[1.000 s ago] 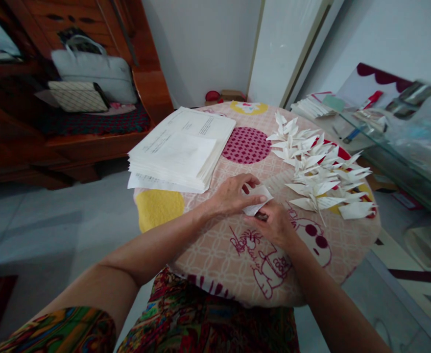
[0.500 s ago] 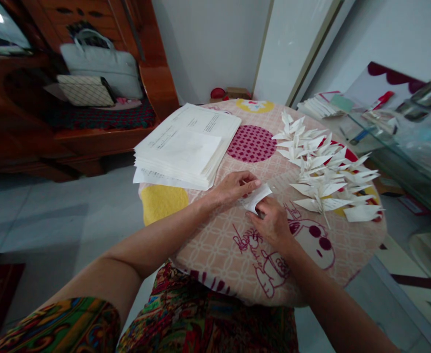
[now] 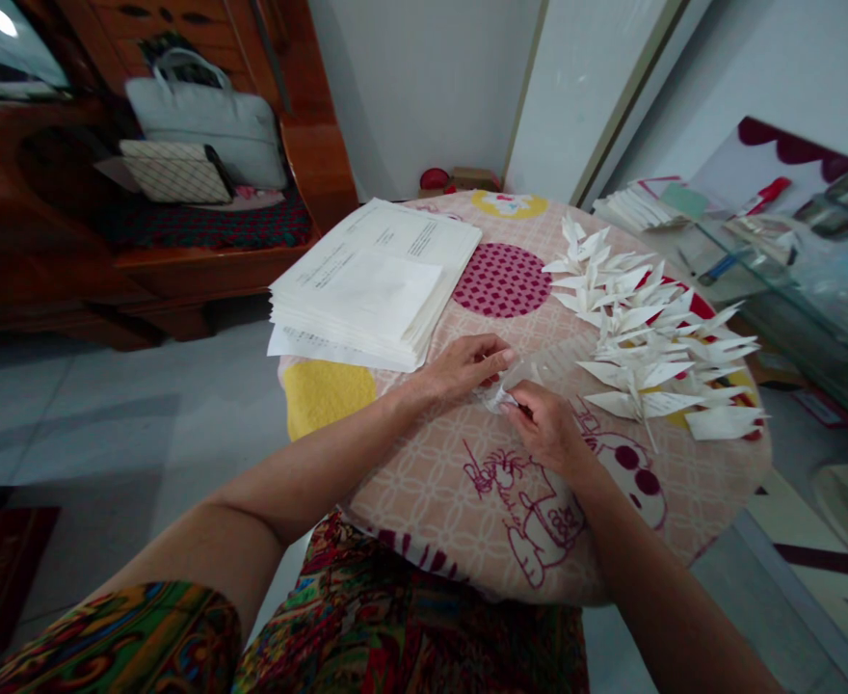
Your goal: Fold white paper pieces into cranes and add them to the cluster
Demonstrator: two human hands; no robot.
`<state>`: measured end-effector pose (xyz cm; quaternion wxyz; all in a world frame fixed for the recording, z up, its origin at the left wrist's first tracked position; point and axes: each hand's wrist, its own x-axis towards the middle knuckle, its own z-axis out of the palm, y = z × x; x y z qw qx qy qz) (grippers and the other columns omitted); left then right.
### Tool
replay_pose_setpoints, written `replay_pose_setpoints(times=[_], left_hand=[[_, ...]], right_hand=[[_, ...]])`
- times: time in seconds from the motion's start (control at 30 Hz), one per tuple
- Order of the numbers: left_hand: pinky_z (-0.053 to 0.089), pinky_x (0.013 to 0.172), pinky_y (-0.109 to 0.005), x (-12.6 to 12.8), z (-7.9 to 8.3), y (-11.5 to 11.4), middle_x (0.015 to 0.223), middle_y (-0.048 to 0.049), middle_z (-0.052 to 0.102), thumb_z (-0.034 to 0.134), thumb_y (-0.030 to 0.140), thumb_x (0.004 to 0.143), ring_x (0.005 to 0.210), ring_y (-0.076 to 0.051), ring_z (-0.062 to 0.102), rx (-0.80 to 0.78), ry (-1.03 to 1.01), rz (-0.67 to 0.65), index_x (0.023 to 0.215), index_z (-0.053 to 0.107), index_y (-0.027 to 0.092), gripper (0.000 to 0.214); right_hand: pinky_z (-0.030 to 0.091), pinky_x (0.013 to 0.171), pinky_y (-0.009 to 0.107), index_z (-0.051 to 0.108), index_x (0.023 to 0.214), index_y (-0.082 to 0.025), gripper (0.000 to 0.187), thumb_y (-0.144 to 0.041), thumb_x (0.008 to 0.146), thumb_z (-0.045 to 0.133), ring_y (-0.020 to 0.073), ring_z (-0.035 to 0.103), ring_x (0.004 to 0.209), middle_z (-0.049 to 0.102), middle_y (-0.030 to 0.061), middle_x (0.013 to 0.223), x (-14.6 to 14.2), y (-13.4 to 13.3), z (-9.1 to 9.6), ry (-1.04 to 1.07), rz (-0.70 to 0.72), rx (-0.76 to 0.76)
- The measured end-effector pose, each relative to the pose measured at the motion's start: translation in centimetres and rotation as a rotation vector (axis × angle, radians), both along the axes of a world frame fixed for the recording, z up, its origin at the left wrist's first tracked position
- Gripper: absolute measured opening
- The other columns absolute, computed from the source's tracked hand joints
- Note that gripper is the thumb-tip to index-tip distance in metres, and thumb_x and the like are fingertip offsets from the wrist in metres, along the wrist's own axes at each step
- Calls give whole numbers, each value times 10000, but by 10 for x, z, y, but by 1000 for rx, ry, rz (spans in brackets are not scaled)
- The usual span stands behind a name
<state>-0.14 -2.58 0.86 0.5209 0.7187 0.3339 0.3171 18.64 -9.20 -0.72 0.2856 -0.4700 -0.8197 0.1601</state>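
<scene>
1. Done, apparently: many folded paper shapes [image 3: 632, 318] laid at right of table [image 3: 424, 472].
2. Remaining, judged: held piece looks unfinished; paper stack [image 3: 377, 289] unfolded.
3. Small white paper [image 3: 503, 397]: mid-table, folded small, partly hidden.
4. Paper pinched by right hand [image 3: 545, 421]; left hand [image 3: 467, 366] curled beside it, grip cannot be told.

Under the left hand [image 3: 465, 369] and right hand [image 3: 548, 429], the tablecloth [image 3: 424, 472] is matt cloth, and the clear sheet [image 3: 560, 357] beyond the right hand looks like shiny plastic. The folded cranes [image 3: 626, 318], right of the hands, and the printed sheets [image 3: 377, 280], beyond the left hand, are matt paper; far left of both, the bench [image 3: 211, 265] is glossy wood.
</scene>
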Motion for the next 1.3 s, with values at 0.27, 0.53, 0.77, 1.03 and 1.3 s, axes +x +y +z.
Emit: replay_pose_setpoints(times=[0.27, 0.53, 0.77, 1.03, 1.3], left_hand=[[536, 872, -346, -4, 15, -8, 1197, -104, 677, 558, 590, 923, 1045, -218, 643, 238, -51, 20, 1152, 669, 200, 466], [492, 1021, -398, -14, 26, -6, 1266, -120, 641, 448, 483, 1015, 1266, -248, 554, 504, -2, -57, 894, 695, 171, 416], [515, 591, -185, -14, 19, -4, 1091, -127, 689, 550, 494, 956, 847, -137, 663, 456, 27, 168, 717, 656, 129, 449], [451, 541, -190, -15, 14, -2, 866, -90, 710, 604, 374, 929, 629, -87, 590, 581, 111, 258, 632, 644, 127, 388], [496, 611, -193, -29, 13, 4, 917, -86, 711, 651, 432, 906, 722, -107, 640, 536, 119, 135, 743, 676, 131, 343]], right_hand=[[421, 727, 326, 605, 813, -186, 172, -193, 933, 481, 224, 582, 809, 629, 82, 838, -7, -1, 1, -166, -40, -19], [422, 768, 325, 642, 873, -180, 166, -197, 955, 498, 222, 581, 865, 653, 88, 892, -13, -8, 2, -168, -38, 6], [366, 639, 281, 599, 740, -185, 275, -250, 976, 475, 154, 536, 657, 607, 19, 692, -5, -8, 1, 118, -142, 7], [405, 677, 285, 653, 734, -175, 310, -272, 981, 493, 168, 584, 698, 644, 55, 728, 0, -17, 0, 1, -169, 108], [424, 732, 317, 722, 1043, -161, 178, -177, 891, 630, 226, 621, 840, 700, 91, 877, 2, -23, 4, -280, -220, 90]])
